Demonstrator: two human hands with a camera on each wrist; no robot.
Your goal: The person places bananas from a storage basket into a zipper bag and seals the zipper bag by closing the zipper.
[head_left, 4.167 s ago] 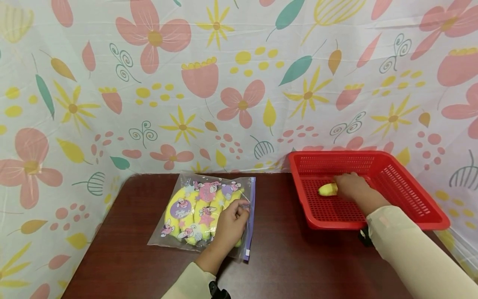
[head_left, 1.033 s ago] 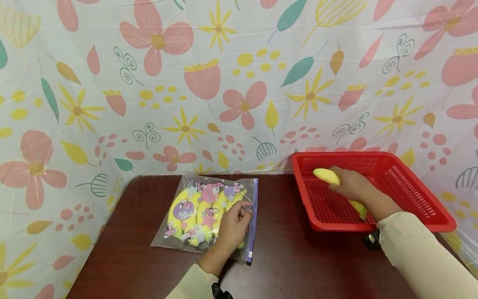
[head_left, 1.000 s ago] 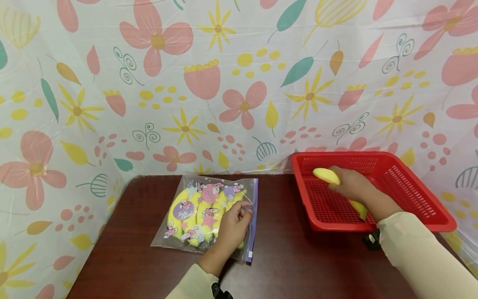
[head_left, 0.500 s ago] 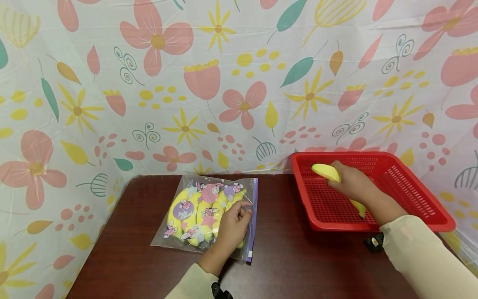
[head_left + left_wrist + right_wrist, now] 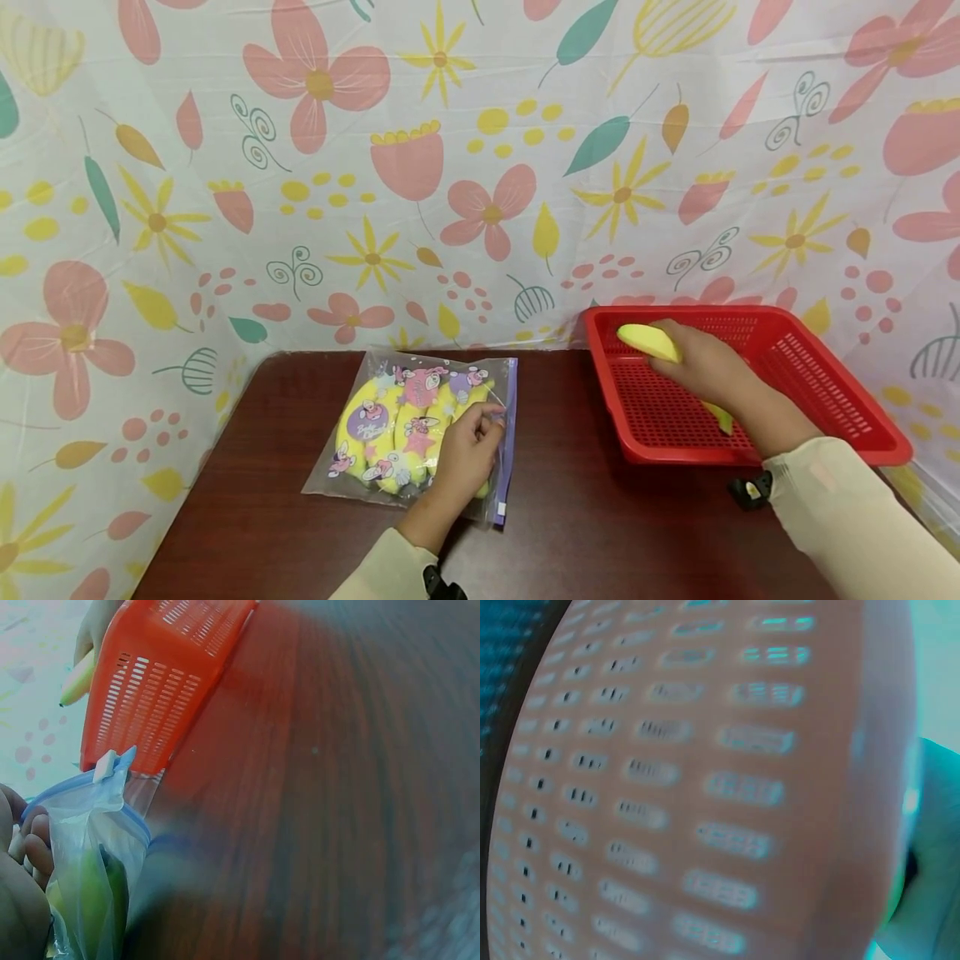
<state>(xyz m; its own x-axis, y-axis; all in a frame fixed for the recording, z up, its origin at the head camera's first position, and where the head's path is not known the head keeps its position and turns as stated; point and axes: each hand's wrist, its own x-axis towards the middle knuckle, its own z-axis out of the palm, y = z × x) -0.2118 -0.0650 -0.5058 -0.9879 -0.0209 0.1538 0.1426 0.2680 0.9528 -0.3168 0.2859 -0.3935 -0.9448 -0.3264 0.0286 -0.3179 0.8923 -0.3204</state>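
A clear zip bag (image 5: 322, 467) with a purple seal and cartoon prints lies on the table, several yellow bananas inside. My left hand (image 5: 465, 454) rests over its right part, fingers curled at the edge by the seal. In the left wrist view, the fingers (image 5: 39, 851) hold the bag's raised mouth (image 5: 97, 806). My right hand (image 5: 697, 362) grips a yellow banana (image 5: 651, 342) by its middle, over the left part of a red basket (image 5: 757, 310). The banana's stem end shows below the palm. In the right wrist view, the basket wall (image 5: 727, 787) covers most of that hand.
The red basket with slotted walls stands at the right back of the dark wooden table (image 5: 570, 533). Flower-printed cloth (image 5: 487, 208) hangs behind and at both sides. Bare table surface lies between bag and basket.
My right hand, which held the banana low in the basket, has raised and tilted it, then drifted slightly up and left with it. The left hand and the bag have stayed put.
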